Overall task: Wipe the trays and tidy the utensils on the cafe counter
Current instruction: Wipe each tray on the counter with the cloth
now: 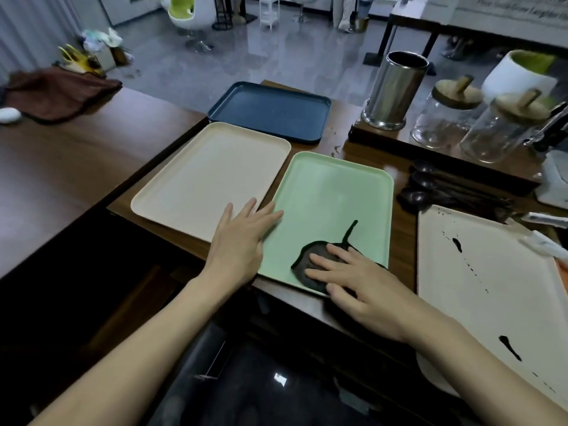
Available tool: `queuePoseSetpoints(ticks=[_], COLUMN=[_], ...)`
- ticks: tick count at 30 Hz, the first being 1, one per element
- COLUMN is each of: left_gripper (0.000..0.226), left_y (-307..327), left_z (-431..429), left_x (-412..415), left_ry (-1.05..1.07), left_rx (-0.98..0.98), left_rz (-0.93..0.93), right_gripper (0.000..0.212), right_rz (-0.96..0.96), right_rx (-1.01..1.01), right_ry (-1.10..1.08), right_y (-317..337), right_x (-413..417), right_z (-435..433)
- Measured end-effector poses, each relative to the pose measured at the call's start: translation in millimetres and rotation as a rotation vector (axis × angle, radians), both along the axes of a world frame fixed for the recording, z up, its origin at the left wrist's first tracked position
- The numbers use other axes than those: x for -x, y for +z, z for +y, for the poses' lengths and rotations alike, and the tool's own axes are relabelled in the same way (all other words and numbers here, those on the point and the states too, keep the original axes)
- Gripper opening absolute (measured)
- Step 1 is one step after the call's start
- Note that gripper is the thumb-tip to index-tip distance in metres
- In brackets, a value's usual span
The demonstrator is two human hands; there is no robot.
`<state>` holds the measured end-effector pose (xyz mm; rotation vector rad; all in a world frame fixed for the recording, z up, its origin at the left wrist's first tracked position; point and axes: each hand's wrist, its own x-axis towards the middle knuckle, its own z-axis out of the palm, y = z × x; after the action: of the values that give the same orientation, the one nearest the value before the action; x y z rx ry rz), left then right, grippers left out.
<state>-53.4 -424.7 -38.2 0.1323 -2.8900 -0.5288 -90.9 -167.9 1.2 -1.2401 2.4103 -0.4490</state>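
Right hand (pixel 368 290) flat on dark cloth (pixel 299 265), left hand (pixel 239 241) flat at green tray (pixel 332 192) edge; lettering (pixel 522 7) unreadable

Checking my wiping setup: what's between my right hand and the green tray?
A dark cloth lies under the right hand, flat on the green tray by its near rim, in the head view.

Your right hand (pixel 365 287) presses a dark cloth (pixel 313 265) flat against the near corner of a green tray (pixel 332 192) on the wooden counter (pixel 403 241). Your left hand (pixel 242 238) lies flat, fingers straight, across the edges where the green tray meets a cream tray (pixel 209 179) beside it. A dark blue tray (pixel 270 112) sits behind both. To your right lie dark spoons (pixel 430 189), a steel canister (pixel 396 90), two glass jars (pixel 445 121) and a white tray (pixel 491 287) streaked with black marks.
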Motion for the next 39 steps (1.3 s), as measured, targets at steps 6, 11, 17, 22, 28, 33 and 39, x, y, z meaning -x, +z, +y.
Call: queuePoseSetpoints(ticks=[6,11,17,22,28,33,39], left_gripper=[0.044,0.046,0.046,0.043,0.035,0.052,0.056], left_y=[-0.1,3.1,1.2,1.7,-3.5,2.9,-0.9], left_z=[5.8,5.0,3.2,4.8,5.8,1.6,1.8], left_x=[3.5,3.3,4.7,6.8,8.3,6.6,8.9], left_ry=[0.026,0.030,0.027,-0.002,-0.042,-0.059,-0.071], left_rx=[0.076,0.092,0.053,0.134,0.160,0.185,0.188], left_rz=[-0.033,-0.047,-0.046,-0.024,0.006,-0.029,-0.014], right_gripper=[0.046,0.047,0.041,0.047,0.079,0.071,0.065], right_rz=[0.042,0.129,0.411,0.505,0.395,0.381,0.483], right_rx=[-0.005,-0.020,-0.040,-0.135,-0.132,-0.073,-0.188], right_ry=[0.008,0.083,0.034,-0.197,-0.305,-0.249,-0.416], right_y=[-1.8,-5.9,-14.7,-7.5,-24.2,-24.9,-15.9], right_x=[-10.2,-9.7,-11.0,-53.4,-82.6,-73.3,-81.3], right_z=[-19.9,-45.6,9.0,5.8,-40.0,-37.5,14.3])
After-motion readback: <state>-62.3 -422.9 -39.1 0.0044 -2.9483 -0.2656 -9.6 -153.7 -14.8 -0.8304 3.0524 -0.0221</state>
